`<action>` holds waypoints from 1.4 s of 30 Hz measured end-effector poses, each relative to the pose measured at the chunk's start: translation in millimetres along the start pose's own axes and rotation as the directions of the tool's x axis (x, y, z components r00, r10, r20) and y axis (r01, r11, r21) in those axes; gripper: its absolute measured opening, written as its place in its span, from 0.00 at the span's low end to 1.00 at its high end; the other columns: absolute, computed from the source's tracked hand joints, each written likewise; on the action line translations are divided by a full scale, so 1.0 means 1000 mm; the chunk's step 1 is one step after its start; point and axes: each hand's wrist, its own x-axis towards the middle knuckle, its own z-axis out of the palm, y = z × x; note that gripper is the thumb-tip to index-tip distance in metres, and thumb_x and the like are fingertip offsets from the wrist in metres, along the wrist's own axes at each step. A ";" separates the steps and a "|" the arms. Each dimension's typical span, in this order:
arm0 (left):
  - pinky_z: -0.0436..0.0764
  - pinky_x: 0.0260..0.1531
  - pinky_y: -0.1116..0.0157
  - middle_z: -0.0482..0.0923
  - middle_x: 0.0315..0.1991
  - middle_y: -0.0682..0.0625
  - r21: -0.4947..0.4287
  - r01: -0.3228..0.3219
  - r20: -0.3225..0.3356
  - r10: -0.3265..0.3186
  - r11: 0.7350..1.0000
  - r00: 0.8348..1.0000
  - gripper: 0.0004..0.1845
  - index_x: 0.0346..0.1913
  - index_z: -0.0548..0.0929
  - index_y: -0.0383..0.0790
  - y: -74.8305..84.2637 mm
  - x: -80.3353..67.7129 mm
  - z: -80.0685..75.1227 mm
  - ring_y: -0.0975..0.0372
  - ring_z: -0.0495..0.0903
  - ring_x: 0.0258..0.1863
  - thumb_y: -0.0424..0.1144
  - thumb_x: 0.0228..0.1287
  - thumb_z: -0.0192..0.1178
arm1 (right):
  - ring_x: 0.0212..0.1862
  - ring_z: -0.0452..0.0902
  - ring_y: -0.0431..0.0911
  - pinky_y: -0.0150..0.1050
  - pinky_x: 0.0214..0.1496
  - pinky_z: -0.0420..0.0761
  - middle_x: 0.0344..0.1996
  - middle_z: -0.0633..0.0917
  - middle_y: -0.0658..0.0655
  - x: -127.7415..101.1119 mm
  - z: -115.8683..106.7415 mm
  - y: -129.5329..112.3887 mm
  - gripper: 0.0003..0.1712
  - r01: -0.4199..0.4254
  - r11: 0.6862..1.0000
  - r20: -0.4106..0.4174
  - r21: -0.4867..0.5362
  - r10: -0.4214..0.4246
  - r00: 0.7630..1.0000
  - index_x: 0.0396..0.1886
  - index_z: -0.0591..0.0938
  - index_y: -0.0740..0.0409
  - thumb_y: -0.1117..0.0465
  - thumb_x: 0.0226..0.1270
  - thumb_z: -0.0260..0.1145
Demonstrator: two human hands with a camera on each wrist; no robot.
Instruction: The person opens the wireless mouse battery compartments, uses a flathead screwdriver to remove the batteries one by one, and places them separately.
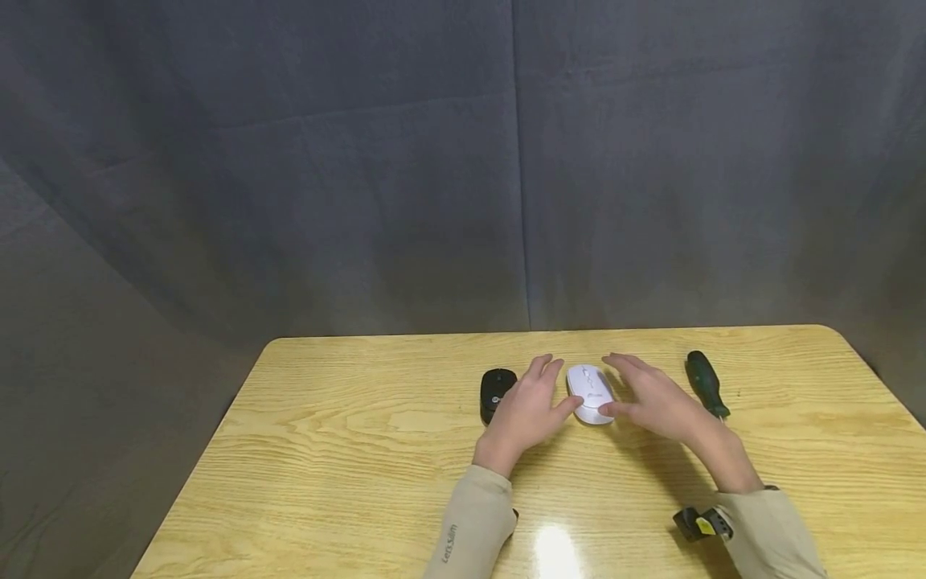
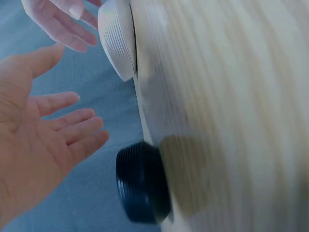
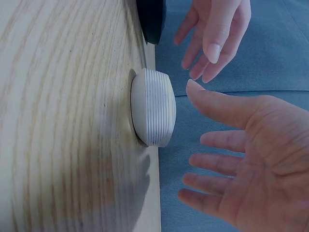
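Note:
A white computer mouse [image 1: 592, 394] with a ribbed end lies on the wooden table between the two hands. My left hand [image 1: 530, 406] hovers to its left, fingers spread and holding nothing. To the mouse's right is my right hand [image 1: 651, 400], its fingers loosely extended and its palm bare in the right wrist view. Both thumbs overlap the white mouse in the head view, while the right wrist view has a gap between it and the hands. A black mouse [image 1: 496, 388] sits just beyond the left hand, which partly hides it from the head camera.
A screwdriver with a dark green handle [image 1: 704, 383] lies right of the right hand, its shaft mostly hidden behind the forearm. Dark grey curtains [image 1: 405, 193] hang behind the far edge of the wooden table [image 1: 311, 474].

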 end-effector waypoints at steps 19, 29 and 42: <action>0.76 0.64 0.54 0.61 0.78 0.43 -0.104 0.066 0.061 -0.060 0.992 0.996 0.35 0.78 0.66 0.37 0.006 0.007 0.009 0.52 0.72 0.70 0.52 0.77 0.59 | 0.71 0.62 0.74 0.70 0.67 0.67 0.73 0.64 0.78 0.000 0.002 0.006 0.44 0.022 0.993 0.001 0.120 -0.023 1.000 0.74 0.66 0.74 0.62 0.64 0.76; 0.72 0.68 0.55 0.57 0.79 0.42 -0.182 0.084 0.130 -0.061 0.980 0.990 0.35 0.78 0.66 0.39 0.005 0.008 0.012 0.51 0.69 0.72 0.51 0.76 0.60 | 0.66 0.70 0.74 0.63 0.62 0.76 0.70 0.68 0.78 0.006 0.010 0.011 0.44 0.006 0.945 0.054 0.328 -0.025 0.998 0.74 0.64 0.77 0.68 0.65 0.75; 0.65 0.72 0.60 0.60 0.79 0.44 -0.211 0.005 0.125 0.022 0.978 0.992 0.30 0.75 0.70 0.38 -0.001 0.010 0.020 0.55 0.63 0.76 0.44 0.76 0.62 | 0.62 0.75 0.68 0.58 0.59 0.80 0.67 0.72 0.78 0.006 0.021 0.016 0.40 0.061 0.949 0.028 0.309 -0.074 0.997 0.71 0.68 0.79 0.68 0.63 0.75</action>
